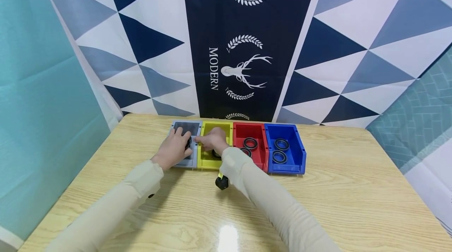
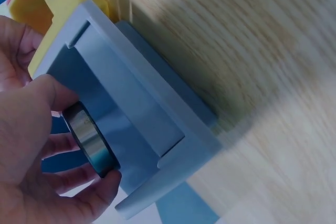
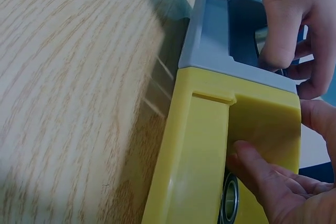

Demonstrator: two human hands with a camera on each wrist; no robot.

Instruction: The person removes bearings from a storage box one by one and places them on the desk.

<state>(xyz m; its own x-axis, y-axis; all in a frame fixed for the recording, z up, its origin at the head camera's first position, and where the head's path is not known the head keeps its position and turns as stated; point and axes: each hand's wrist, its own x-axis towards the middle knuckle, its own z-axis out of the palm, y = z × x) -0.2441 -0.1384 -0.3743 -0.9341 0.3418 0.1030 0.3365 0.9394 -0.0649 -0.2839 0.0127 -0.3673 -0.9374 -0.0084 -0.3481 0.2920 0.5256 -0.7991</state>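
Note:
My left hand (image 1: 173, 148) is at the grey bin (image 2: 131, 82), pinching a ring-shaped ball bearing (image 2: 90, 137) between thumb and fingers, tilted on edge inside the bin's opening. My right hand (image 1: 214, 139) reaches into the yellow bin (image 3: 184, 156) beside it. One finger points left at the wall shared with the grey bin, and another digit extends inside the yellow bin. No object shows in its grasp. Another bearing (image 3: 229, 198) sits in the yellow bin, just below the right hand and partly hidden by the front wall.
A red bin (image 1: 262, 157) and a blue bin (image 1: 298, 157) continue the row to the right, each with two bearings. A small black object (image 1: 221, 182) with a yellow strip shows below the right cuff. A patterned cloth (image 1: 155, 40) hangs behind the wooden table (image 1: 353, 189).

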